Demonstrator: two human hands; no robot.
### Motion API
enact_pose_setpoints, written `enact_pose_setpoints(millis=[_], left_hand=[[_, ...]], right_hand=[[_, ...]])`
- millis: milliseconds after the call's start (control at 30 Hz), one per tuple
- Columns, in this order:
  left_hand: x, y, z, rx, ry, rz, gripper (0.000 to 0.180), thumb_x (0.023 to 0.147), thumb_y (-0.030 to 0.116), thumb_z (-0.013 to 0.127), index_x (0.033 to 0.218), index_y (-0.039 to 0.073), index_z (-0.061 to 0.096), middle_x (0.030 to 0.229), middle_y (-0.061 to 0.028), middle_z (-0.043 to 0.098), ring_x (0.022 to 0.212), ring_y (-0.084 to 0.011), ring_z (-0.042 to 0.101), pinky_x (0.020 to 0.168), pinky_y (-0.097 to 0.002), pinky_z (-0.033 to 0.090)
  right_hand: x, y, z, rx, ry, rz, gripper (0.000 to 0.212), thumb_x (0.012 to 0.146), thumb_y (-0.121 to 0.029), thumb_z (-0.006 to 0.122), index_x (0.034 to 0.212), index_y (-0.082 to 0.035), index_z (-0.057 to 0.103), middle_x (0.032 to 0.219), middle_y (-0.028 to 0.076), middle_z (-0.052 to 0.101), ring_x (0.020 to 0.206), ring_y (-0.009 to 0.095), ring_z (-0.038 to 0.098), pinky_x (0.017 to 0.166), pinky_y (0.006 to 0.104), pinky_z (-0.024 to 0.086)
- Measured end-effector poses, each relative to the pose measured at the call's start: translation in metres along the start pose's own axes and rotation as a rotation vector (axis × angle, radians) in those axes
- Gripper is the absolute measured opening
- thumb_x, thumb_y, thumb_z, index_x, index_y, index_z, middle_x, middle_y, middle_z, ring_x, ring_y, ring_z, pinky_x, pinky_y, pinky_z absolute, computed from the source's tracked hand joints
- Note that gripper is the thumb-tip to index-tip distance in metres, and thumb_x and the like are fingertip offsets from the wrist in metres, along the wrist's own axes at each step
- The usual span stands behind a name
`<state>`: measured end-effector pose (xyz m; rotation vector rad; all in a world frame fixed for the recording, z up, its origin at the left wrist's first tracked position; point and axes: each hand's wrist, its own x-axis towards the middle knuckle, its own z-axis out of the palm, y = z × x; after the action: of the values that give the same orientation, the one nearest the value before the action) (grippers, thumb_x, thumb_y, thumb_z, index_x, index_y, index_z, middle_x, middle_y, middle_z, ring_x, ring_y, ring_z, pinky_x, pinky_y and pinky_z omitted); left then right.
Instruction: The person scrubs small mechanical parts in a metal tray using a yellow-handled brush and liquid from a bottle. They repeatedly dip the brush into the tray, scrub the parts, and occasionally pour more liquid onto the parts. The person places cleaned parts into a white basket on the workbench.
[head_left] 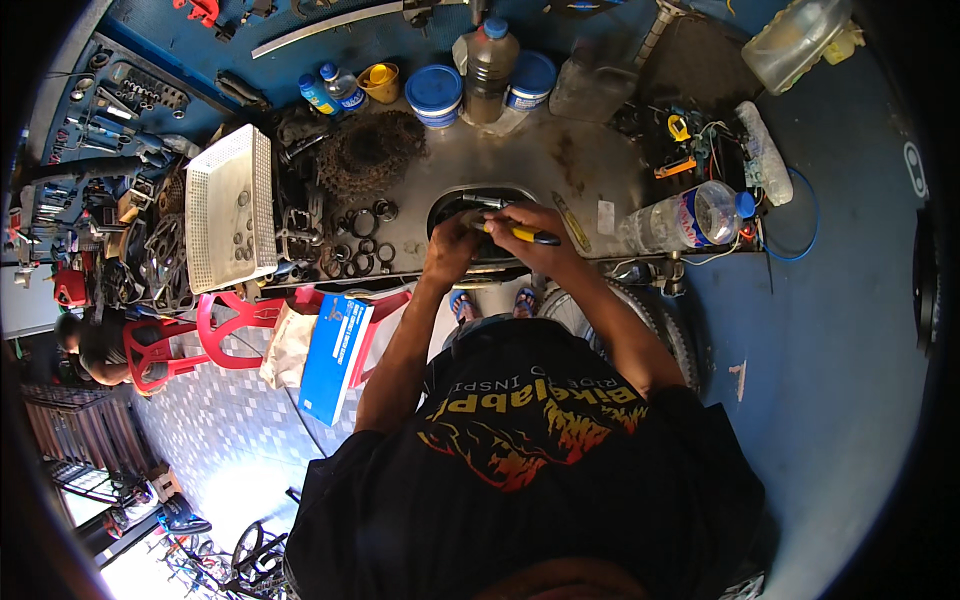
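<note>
Both hands work over a dark oval recess with a pale metal rim at the bench's front edge. My right hand is closed on a tool with a yellow-and-black handle; the handle points right and its working end is hidden by the fingers. Close beside it, my left hand is closed, its fingers pinched near the tool's tip. What it holds, if anything, cannot be made out. A shiny metal rod-like part lies in the recess just beyond the fingers.
Left stand a white perforated basket, dark rings and bicycle sprockets. Blue-lidded tubs and a dark-filled bottle line the back. A large clear bottle lies right; a red chair stands below left.
</note>
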<state>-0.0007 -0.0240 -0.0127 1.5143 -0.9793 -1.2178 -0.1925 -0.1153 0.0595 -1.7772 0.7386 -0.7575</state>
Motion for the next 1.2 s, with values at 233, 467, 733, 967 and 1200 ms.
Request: enact_pose_setpoints(millis=[233, 467, 733, 967, 1200], left_hand=[[-0.007, 0.014, 0.001, -0.033, 0.056, -0.024, 0.034, 0.105, 0.016, 0.062, 0.132, -0.003, 0.068, 0.108, -0.0088, 0.078, 0.080, -0.0124, 0.068, 0.063, -0.0284, 0.058], [-0.008, 0.029, 0.008, -0.070, 0.052, -0.052, 0.033, 0.109, 0.016, 0.059, 0.134, -0.005, 0.065, 0.115, -0.0147, 0.077, 0.091, -0.0197, 0.077, 0.065, -0.0303, 0.064], [-0.002, 0.022, 0.011, -0.060, 0.076, 0.025, 0.031, 0.111, 0.016, 0.057, 0.133, -0.005, 0.066, 0.113, -0.0133, 0.076, 0.093, -0.0208, 0.077, 0.068, -0.0319, 0.066], [-0.001, 0.020, 0.012, -0.141, 0.111, 0.042, 0.026, 0.110, 0.009, 0.054, 0.128, -0.005, 0.067, 0.114, -0.0142, 0.076, 0.095, -0.0217, 0.077, 0.071, -0.0338, 0.068], [0.002, 0.017, 0.013, -0.171, 0.120, 0.129, 0.024, 0.110, 0.008, 0.053, 0.123, -0.005, 0.067, 0.115, -0.0146, 0.075, 0.098, -0.0211, 0.077, 0.072, -0.0348, 0.067]], right_hand=[[0.007, 0.005, -0.004, -0.092, 0.091, -0.100, 0.016, 0.092, -0.011, 0.083, 0.101, 0.000, 0.076, 0.090, 0.012, 0.077, 0.080, 0.019, 0.075, 0.075, 0.0301, 0.057], [0.005, 0.002, -0.003, -0.112, 0.235, -0.067, 0.014, 0.090, -0.008, 0.084, 0.095, 0.001, 0.074, 0.090, 0.012, 0.077, 0.080, 0.020, 0.074, 0.073, 0.0321, 0.056], [-0.003, 0.007, -0.002, -0.165, 0.262, -0.077, 0.017, 0.096, -0.014, 0.078, 0.093, 0.001, 0.072, 0.078, 0.008, 0.070, 0.070, 0.011, 0.062, 0.066, 0.0288, 0.050], [-0.008, 0.009, 0.004, -0.098, 0.223, 0.084, 0.019, 0.096, -0.014, 0.078, 0.088, 0.000, 0.070, 0.078, 0.009, 0.072, 0.069, 0.014, 0.065, 0.069, 0.0298, 0.052], [-0.011, -0.003, 0.002, -0.140, 0.234, 0.187, 0.028, 0.099, -0.026, 0.074, 0.089, -0.001, 0.069, 0.072, 0.007, 0.068, 0.067, 0.012, 0.060, 0.065, 0.0310, 0.050]])
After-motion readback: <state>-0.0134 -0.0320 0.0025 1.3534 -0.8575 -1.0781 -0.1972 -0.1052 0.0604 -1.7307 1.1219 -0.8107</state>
